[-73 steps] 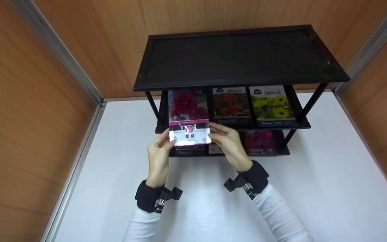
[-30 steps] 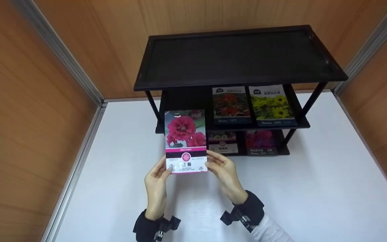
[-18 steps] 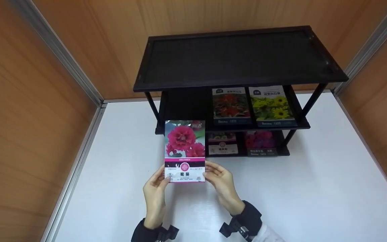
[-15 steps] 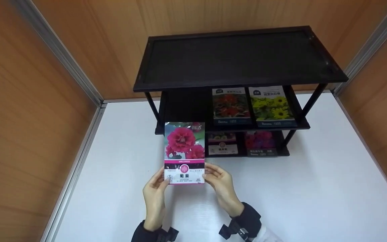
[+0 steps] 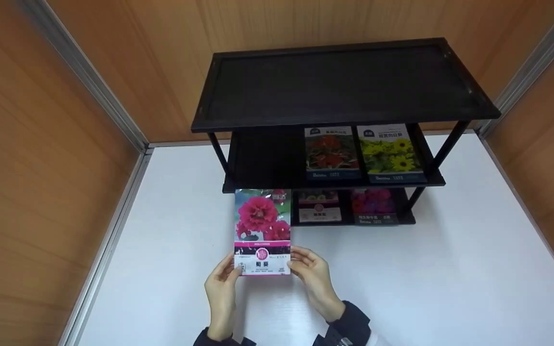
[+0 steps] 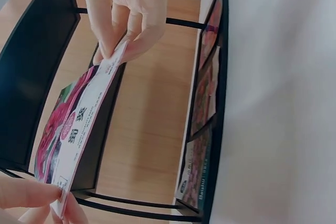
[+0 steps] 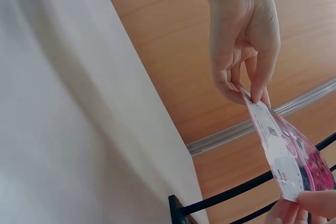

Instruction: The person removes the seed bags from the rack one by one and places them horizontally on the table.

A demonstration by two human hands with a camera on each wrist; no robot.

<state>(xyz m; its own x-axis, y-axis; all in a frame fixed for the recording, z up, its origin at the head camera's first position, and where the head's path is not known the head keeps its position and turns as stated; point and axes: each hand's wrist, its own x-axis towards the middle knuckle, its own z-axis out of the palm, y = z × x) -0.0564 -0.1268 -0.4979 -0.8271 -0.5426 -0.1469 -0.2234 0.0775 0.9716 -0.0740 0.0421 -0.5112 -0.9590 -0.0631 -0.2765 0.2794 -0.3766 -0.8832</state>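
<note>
A flat seed packet (image 5: 261, 226) with pink-red flowers and a white lower label is held up in front of the black shelf's left side. At its lower left edge my left hand (image 5: 221, 293) pinches it between thumb and fingers. My right hand (image 5: 316, 283) pinches the lower right edge the same way. From the left wrist view the seed packet (image 6: 79, 124) appears slanted, a little bowed, both hands at its ends. The right wrist view also has the seed packet (image 7: 286, 153) gripped at both edges. It covers part of the lower shelf behind.
A black tiered shelf (image 5: 344, 81) stands against the wood-grain wall. Its middle tier bears an orange-red flower packet (image 5: 331, 153) and a yellow flower packet (image 5: 393, 153). Below lie a packet with a pink emblem (image 5: 319, 206) and a magenta flower packet (image 5: 374, 206). White tabletop (image 5: 474, 269) extends around.
Both hands have drawn the seed packet off the left part of the middle tier and down toward the body. It keeps moving down slightly in the last half second.
</note>
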